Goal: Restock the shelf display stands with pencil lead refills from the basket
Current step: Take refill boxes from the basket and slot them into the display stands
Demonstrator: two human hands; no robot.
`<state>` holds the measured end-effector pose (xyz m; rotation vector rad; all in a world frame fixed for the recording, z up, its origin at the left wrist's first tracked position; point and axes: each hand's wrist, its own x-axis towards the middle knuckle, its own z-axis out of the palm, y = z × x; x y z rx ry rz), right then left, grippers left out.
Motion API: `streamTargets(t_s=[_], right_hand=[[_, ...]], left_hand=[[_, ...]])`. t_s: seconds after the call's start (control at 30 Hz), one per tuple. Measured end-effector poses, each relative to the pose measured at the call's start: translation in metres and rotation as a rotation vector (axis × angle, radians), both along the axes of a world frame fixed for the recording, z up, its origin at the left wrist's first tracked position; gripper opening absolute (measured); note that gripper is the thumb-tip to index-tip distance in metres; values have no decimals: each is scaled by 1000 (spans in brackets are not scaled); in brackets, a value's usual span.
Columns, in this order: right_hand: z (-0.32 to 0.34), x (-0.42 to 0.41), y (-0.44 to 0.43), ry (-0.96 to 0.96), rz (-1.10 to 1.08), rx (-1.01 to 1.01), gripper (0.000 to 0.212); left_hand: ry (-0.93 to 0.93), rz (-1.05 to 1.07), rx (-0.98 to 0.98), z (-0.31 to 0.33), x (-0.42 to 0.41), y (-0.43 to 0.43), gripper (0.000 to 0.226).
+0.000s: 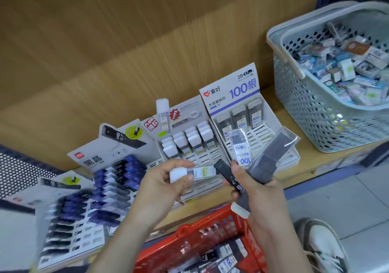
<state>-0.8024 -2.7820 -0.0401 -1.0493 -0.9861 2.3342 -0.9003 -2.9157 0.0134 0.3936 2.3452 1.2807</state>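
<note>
Refill (193,172) pinched in left hand (162,183), bundle (267,159) clutched in right hand (252,186), grey basket (305,113) beside stands (237,96)

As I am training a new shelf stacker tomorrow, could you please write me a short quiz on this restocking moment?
1. True or false: the left hand is empty.
2. Which hand holds several refill cases at once? A. the left hand B. the right hand C. neither
3. Fill in: the large number printed on the header card of the 2B display stand is ____.

Key
1. False: it holds a white-capped refill case.
2. B.
3. 100.
</note>
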Motion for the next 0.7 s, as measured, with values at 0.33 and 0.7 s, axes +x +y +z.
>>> streamTargets(t_s=[0.33, 0.7], right_hand=[[-13, -4, -13, -75, 101, 120, 10], [-23, -17, -26, -104, 118, 166, 15]], left_hand=[[353, -34, -175, 8, -52, -9, 8], [789, -254, -388, -7, -78, 11, 11]])
